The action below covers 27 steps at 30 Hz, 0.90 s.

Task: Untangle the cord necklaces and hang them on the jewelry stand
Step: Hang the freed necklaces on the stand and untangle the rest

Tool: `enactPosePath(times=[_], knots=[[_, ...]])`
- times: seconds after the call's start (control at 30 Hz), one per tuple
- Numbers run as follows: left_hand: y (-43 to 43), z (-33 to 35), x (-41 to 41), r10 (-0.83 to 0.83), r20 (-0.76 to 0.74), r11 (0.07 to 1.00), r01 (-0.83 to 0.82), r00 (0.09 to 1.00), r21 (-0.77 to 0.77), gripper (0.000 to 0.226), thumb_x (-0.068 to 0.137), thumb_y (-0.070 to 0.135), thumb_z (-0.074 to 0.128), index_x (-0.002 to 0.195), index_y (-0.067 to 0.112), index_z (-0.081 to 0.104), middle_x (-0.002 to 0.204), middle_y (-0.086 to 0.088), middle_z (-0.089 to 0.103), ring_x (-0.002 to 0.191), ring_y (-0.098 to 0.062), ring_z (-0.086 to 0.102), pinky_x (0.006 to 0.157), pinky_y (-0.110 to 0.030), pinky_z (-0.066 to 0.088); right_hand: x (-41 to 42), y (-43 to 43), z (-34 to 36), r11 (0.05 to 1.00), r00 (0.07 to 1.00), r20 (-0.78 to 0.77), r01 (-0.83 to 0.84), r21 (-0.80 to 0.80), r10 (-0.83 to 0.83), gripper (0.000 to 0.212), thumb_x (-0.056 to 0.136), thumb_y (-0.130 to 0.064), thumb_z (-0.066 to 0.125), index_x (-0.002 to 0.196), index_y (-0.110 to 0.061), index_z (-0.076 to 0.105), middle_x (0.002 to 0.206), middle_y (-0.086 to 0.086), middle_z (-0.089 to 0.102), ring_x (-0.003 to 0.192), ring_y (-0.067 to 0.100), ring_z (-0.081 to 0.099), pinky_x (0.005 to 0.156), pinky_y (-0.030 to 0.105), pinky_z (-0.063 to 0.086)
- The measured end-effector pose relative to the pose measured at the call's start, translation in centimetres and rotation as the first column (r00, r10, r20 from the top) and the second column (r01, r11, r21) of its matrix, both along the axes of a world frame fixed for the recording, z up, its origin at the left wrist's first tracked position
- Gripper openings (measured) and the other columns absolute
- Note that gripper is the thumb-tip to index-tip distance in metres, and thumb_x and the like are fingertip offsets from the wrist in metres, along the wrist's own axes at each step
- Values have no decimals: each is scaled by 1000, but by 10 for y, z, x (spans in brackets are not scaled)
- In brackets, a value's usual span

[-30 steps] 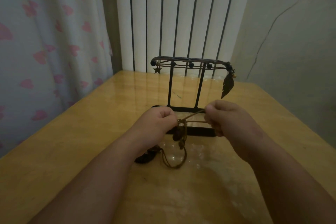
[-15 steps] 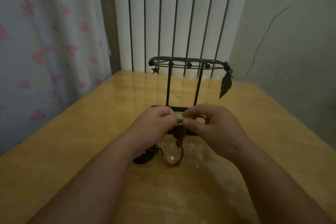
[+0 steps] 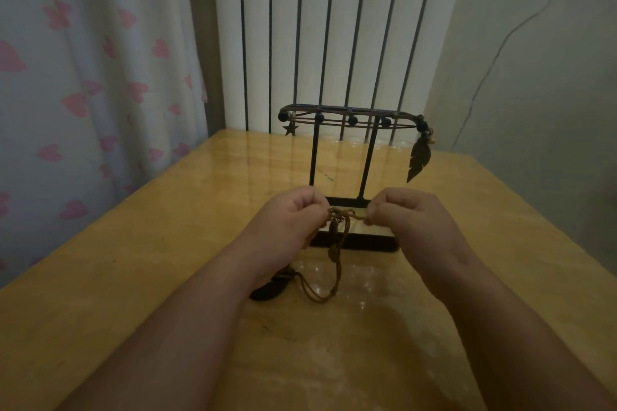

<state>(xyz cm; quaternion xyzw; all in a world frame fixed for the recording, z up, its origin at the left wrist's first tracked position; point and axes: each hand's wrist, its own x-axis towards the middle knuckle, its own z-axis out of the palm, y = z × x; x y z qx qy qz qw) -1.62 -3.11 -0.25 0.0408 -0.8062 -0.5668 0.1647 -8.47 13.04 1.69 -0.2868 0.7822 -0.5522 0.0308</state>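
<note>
No readable text, labels, brands or numbers. Jewelry stand [image 3: 360, 241], table [image 3: 133, 260] under it, curtain [image 3: 83, 77] left of it: no lettering.

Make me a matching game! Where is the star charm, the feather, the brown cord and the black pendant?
Things:
1. star charm
2. feather pendant
3. brown cord
4. black pendant

Places:
A. pinched between the left hand and the right hand
B. lying on the table
C. hanging at the right end of the stand
D. hanging at the left end of the stand

Pairs: 1-D, 2-C, 3-A, 4-B
</note>
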Motion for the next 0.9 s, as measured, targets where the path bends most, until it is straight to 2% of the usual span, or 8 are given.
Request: enactPosePath(times=[0.07, 0.17, 0.27, 0.43, 0.53, 0.63, 0.77, 0.9], knots=[[-2, -1, 0, 10, -25, 998, -12, 1000, -63, 21, 95, 18, 52, 77, 26, 61, 57, 15, 53, 55, -2, 46, 58, -22, 40, -1, 0, -2, 999, 999, -38, 25, 47, -23, 17, 88, -28, 58, 79, -21, 69, 86, -1, 66, 87, 14, 58, 71, 32, 45], [-2, -1, -1, 5, -56, 991, -13, 998, -135, 18, 94, 18, 55, 79, 27, 61, 57, 20, 55, 54, 5, 49, 56, -15, 37, -2, -2, -4, 997, 995, -84, 63, 40, -59, 13, 93, -31, 56, 97, -31, 68, 95, -16, 63, 90, -3, 55, 70, 22, 42], [-1, -2, -2, -2, -97, 985, -14, 995, -172, 18, 92, 17, 57, 78, 27, 61, 67, 14, 54, 62, 2, 47, 62, -19, 38, -1, -3, -8, 992, 997, -69, -38, 122, 47, 18, 93, -35, 57, 107, -33, 69, 96, -18, 67, 89, -7, 60, 71, 16, 42], [-4, -2, -2, -16, -93, 988, 2, 996, -154, 18, 92, 17, 56, 77, 26, 61, 74, 6, 59, 72, -9, 57, 66, -24, 47, 1, -3, -7, 975, 994, -10, -106, 195, 110, 8, 88, -27, 65, 88, -30, 72, 84, -8, 73, 81, 3, 68, 79, 29, 56], [-3, -3, -4, 17, -70, 988, -28, 997, -154, 20, 91, 18, 55, 74, 28, 59, 60, 18, 53, 58, 2, 46, 54, -14, 38, 0, -3, -6, 980, 996, -38, -75, 182, 83, 5, 86, -28, 65, 84, -28, 69, 82, -4, 71, 78, 7, 68, 80, 38, 58], [0, -5, -5, 23, -20, 994, -25, 1000, -109, 21, 92, 19, 52, 73, 26, 58, 51, 19, 49, 50, 1, 41, 51, -17, 34, 0, -3, -7, 980, 992, -97, -57, 188, 76, 2, 85, -27, 65, 84, -27, 67, 81, -1, 68, 77, 16, 66, 76, 42, 58], [2, -3, -4, 4, 25, 1000, -4, 1000, 4, 22, 92, 13, 52, 75, 23, 62, 55, 10, 53, 56, -9, 48, 54, -27, 39, -3, -2, -9, 985, 981, -193, 24, 170, 9, 3, 85, -25, 67, 83, -28, 67, 76, -4, 65, 68, 10, 59, 65, 30, 54], [-1, -2, -3, -11, -14, 996, 12, 1000, 85, 18, 90, 7, 57, 93, 20, 70, 71, 3, 68, 66, -13, 64, 62, -26, 51, -5, -2, -10, 989, 978, -207, 27, 144, 4, 4, 83, -23, 70, 82, -26, 67, 74, -2, 64, 62, 4, 53, 56, 18, 48]])
